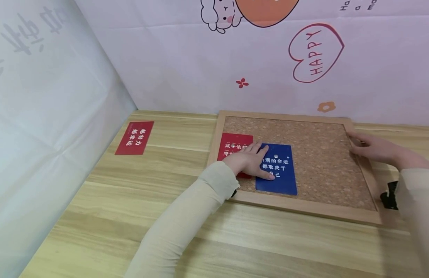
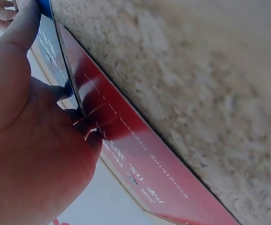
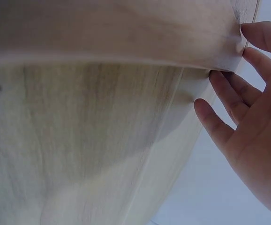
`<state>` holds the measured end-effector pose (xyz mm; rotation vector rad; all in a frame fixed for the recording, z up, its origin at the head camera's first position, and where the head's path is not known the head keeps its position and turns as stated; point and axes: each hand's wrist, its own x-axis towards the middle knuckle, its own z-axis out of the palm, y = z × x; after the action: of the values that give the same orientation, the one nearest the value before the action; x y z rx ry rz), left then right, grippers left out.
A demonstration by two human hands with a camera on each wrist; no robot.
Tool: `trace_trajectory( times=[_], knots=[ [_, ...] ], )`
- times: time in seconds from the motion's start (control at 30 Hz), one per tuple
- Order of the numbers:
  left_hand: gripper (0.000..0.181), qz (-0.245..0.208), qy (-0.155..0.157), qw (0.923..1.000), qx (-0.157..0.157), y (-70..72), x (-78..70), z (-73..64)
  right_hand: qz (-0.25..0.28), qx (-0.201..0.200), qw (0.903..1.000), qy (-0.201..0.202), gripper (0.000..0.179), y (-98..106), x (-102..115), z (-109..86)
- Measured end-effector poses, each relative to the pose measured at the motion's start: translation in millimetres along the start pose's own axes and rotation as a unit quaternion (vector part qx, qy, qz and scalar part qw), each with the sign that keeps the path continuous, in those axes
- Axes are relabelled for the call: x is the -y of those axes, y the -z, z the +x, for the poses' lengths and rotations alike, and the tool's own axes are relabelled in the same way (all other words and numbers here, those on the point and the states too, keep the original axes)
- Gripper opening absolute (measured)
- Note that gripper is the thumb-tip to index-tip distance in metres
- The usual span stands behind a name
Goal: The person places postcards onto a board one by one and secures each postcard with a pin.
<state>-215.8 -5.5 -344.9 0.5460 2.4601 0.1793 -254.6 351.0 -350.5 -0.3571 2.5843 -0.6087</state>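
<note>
White, creased sheeting (image 1: 54, 123) hangs at my far left, and beside it begins the pale, wood-grained tabletop (image 1: 106, 200). Near that edge lies a loose rectangular red card (image 1: 134, 138) with white characters, flat on the wood and well apart from my hands. My left sleeve (image 1: 181, 220), cream-coloured, crosses to a rectangular corkboard with a light wooden frame (image 1: 327, 166), lying on the table with its back edge near the printed white backdrop (image 1: 165, 69). On its left part sits a second red card with white lettering (image 1: 236, 139), partly under my left hand (image 1: 250, 160). That hand rests with fingers spread apart, gripping nothing, its thumb across a deep-blue rectangular card (image 1: 282, 185) just right of the red one. A silvery round pin (image 1: 275, 156) shows on the blue card. Bare cork stretches to the right side of the frame, where my right hand (image 1: 377, 150) touches the wood with its fingertips; whether they pinch it, I cannot tell. Beyond the frame, near my right cuff, lies a partly hidden black object (image 1: 391, 195).
</note>
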Motion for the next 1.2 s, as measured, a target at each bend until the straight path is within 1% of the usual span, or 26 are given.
trace_trajectory(
  times=[0.2, 0.4, 0.57, 0.63, 0.7, 0.9, 0.97, 1.03, 1.1, 1.2],
  knots=[
    [0.095, -0.015, -0.019, 0.9996, -0.017, 0.0, 1.4, -6.9, 0.004, 0.003, 1.0, 0.0, 0.07, -0.4, -3.4, 2.3],
    [0.095, -0.014, -0.026, 0.9994, -0.019, 1.3, -0.1, -6.3, -0.002, -0.001, 1.0, -0.007, 0.071, 1.9, -3.5, -0.6],
    [0.097, -0.015, -0.035, 0.9991, -0.018, 1.3, 4.8, -2.5, -0.019, -0.008, 0.9997, -0.01, 0.069, 2.1, 0.0, -2.0],
    [0.095, -0.026, -0.045, 0.9985, -0.016, 1.4, 8.5, -0.8, -0.022, -0.011, 0.9996, -0.01, 0.069, 1.4, 1.4, -1.9],
    [0.091, -0.049, -0.057, 0.9971, -0.013, 2.2, 12.6, 0.8, -0.022, -0.013, 0.9996, -0.01, 0.069, 0.7, 1.8, -1.7],
    [0.075, -0.122, -0.083, 0.9889, -0.015, 4.9, 24.9, 2.4, -0.025, -0.015, 0.9995, -0.007, 0.068, -0.8, -0.3, 0.5],
    [0.072, -0.137, -0.089, 0.9863, -0.024, 5.3, 27.1, 2.0, -0.027, -0.017, 0.9995, -0.006, 0.068, -0.9, -1.2, 0.8],
    [0.07, -0.15, -0.093, 0.9834, -0.041, 5.8, 28.9, 1.2, -0.03, -0.019, 0.9993, -0.006, 0.068, -0.7, -1.7, 1.0],
    [0.068, -0.164, -0.096, 0.9796, -0.065, 6.6, 30.5, 0.3, -0.033, -0.022, 0.9992, -0.006, 0.068, -0.4, -1.7, 1.0],
    [0.064, -0.174, -0.088, 0.9744, -0.112, 9.3, 32.6, -1.9, -0.035, -0.024, 0.9991, -0.006, 0.068, 0.2, -1.6, 1.0]
  ],
)
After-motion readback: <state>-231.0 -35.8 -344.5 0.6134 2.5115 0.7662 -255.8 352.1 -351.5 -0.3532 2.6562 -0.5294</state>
